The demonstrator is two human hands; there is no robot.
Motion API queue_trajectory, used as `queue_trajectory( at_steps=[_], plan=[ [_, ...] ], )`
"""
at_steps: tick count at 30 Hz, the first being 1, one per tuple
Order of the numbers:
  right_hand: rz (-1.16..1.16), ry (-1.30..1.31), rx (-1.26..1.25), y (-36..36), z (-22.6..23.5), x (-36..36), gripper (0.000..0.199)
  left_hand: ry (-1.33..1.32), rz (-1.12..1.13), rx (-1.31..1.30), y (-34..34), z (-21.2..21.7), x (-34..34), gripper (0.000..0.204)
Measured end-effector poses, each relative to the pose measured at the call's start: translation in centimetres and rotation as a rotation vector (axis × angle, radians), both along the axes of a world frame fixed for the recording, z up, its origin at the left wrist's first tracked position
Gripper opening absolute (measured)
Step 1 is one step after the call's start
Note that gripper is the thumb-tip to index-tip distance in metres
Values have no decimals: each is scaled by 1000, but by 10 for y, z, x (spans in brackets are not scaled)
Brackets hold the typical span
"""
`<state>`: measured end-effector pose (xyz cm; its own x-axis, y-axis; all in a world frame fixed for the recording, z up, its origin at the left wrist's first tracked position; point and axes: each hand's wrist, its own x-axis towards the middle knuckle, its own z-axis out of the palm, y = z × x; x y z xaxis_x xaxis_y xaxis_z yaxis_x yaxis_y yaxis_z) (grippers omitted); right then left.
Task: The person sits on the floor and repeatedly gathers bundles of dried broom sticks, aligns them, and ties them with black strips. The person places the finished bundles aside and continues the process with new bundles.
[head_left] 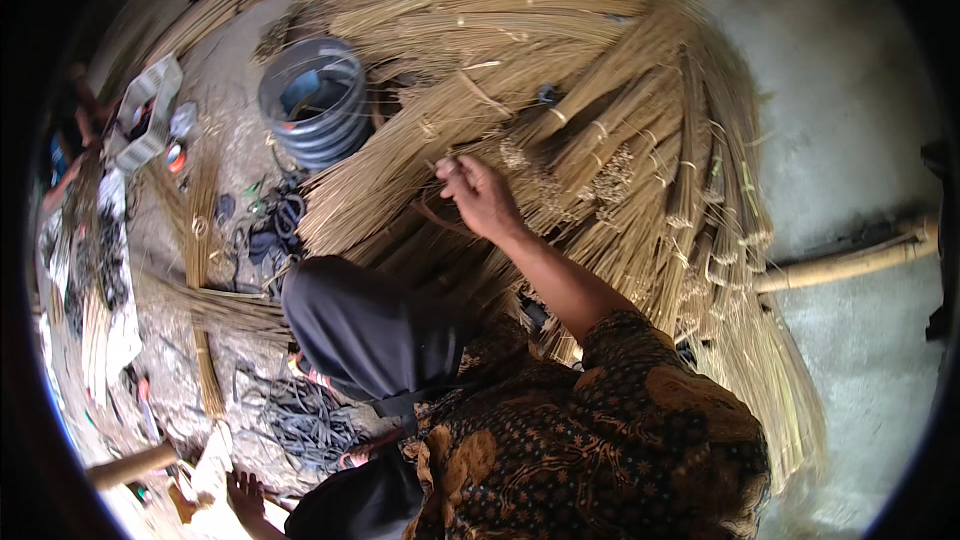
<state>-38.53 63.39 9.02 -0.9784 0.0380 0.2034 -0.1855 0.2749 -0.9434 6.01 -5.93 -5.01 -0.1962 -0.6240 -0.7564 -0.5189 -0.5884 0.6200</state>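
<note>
My right hand (482, 202) is raised over the spread of dry stalks, its fingers pinched together. They seem to grip a thin brown strip (440, 218), which curves down just below the hand; its ends are hard to make out. Under the hand lie long bundles of straw-coloured stalks (370, 175), many tied with pale bands. At the lower left, my left hand (246, 496) is low beside my knee with its fingers apart. It is close to a bright, pale piece (212, 465) and a wooden handle-like pole (132, 466); glare blurs that area.
A grey ribbed bucket (318, 105) stands left of the bundles. Dark rubbery strips (305, 425) lie heaped near my feet. A tied stalk bundle (200, 225) and a pale plastic crate (148, 115) are further left. A bamboo pole (850, 265) juts in at right.
</note>
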Motion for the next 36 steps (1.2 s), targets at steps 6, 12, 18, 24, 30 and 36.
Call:
queue_trajectory(
  at_steps=[6, 12, 18, 24, 30, 36],
  plan=[
    [-325, -10, -116, 110, 36, 6, 20, 69, -211, 57, -11, -6, -60, 69],
    [-798, -16, 120, 241, 8, 32, 21, -63, -254, 88, 12, 11, -80, 54],
    [-1267, -323, 649, 369, -25, 68, 38, -48, -191, 103, 19, 31, -55, 55],
    [-1180, -730, 644, 415, -34, 49, 52, -90, -185, 79, 17, 38, -32, 59],
    [-1089, -878, 782, 423, -12, 33, 53, -74, -242, 94, 20, 43, -25, 51],
    [-1235, -1004, 808, 428, 0, 35, 96, -91, -247, 81, 22, 46, -28, 50]
  ],
)
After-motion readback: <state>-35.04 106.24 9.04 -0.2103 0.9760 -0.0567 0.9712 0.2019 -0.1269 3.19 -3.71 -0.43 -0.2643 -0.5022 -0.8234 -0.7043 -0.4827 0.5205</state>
